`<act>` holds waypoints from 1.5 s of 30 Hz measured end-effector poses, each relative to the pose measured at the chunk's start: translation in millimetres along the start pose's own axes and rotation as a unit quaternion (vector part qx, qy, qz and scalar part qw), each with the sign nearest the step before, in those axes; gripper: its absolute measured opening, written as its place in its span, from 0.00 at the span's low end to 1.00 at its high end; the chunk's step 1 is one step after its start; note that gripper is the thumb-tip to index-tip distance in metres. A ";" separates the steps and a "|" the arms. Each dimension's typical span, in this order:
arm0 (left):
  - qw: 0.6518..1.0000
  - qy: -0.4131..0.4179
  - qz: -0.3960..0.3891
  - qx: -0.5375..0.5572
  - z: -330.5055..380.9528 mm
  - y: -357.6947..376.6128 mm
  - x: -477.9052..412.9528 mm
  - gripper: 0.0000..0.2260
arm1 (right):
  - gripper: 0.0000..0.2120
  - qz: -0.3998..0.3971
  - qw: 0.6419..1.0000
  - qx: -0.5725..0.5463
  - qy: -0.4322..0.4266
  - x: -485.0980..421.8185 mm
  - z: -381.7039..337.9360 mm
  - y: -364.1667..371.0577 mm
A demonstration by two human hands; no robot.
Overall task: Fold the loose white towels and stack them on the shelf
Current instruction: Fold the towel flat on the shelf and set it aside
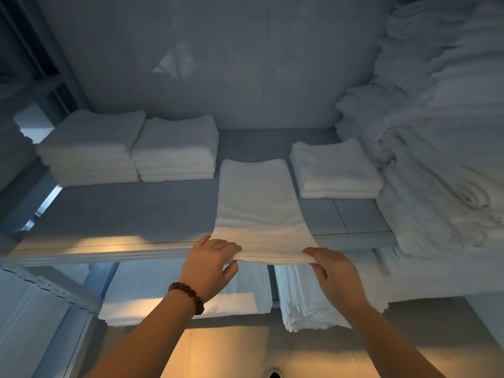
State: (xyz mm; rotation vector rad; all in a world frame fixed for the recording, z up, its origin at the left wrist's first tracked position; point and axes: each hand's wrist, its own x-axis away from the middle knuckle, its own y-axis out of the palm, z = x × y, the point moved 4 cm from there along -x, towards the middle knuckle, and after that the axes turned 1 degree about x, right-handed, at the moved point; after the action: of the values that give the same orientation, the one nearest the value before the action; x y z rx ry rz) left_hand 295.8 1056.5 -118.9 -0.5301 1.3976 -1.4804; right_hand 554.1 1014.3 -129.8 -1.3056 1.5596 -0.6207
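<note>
A white towel (259,205), folded into a long strip, lies on the grey shelf (122,211) with its near end hanging over the front edge. My left hand (211,264) pinches the near left corner, thumb below and fingers on top. The near right corner is pinched by my right hand (331,271). Two stacks of folded white towels (90,148) (177,151) stand at the back left. A smaller folded stack (335,170) sits just right of the strip.
A tall heap of loose white towels (441,132) fills the right end of the shelf. Below the shelf, more folded linen (302,298) lies stacked on a lower level. A metal upright (49,285) frames the left side.
</note>
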 end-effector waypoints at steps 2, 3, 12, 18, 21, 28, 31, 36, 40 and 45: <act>0.999 0.007 0.045 0.002 6.6 -11.9 6.9 0.08 | 0.14 0.039 0.999 -0.002 0.007 8.8 -6.6 -11.6; 0.998 0.007 0.063 0.003 10.1 -17.8 10.1 0.09 | 0.13 0.054 0.998 -0.004 0.011 12.9 -9.9 -16.7; 0.983 -0.031 0.179 0.015 32.1 -75.2 8.8 0.13 | 0.11 0.180 0.983 -0.031 -0.028 17.6 -37.8 -60.6; 0.973 -0.028 0.230 0.002 29.8 -89.4 -16.9 0.12 | 0.09 0.223 0.974 -0.036 -0.014 -13.2 -35.8 -74.8; 0.972 -0.038 0.233 -0.016 25.1 -87.2 -38.6 0.12 | 0.09 0.230 0.972 -0.049 -0.005 -38.3 -27.9 -73.7; 0.978 -0.091 0.186 -0.033 1.7 -63.2 -92.1 0.13 | 0.11 0.183 0.980 -0.077 0.024 -108.4 1.9 -47.0; 0.983 -0.105 0.146 -0.044 -15.0 -44.0 -115.4 0.11 | 0.10 0.150 0.985 -0.079 0.016 -136.3 14.3 -27.6; 0.986 -0.120 0.094 -0.073 -44.4 -2.6 -152.5 0.10 | 0.07 0.088 0.996 -0.021 0.002 -180.3 38.1 12.8; 0.988 -0.124 0.039 -0.079 -70.2 39.5 -184.3 0.10 | 0.06 0.037 0.996 0.084 -0.021 -211.3 58.8 51.3; 0.988 -0.128 0.001 -0.082 -103.8 92.3 -207.9 0.11 | 0.06 -0.016 0.993 0.113 -0.027 -232.5 79.0 103.3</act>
State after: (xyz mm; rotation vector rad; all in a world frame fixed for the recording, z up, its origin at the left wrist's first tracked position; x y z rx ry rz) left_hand 327.1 1300.2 -165.3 -0.7938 1.3208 -1.2525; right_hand 568.3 1277.6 -167.6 -1.1694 1.3838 -0.7530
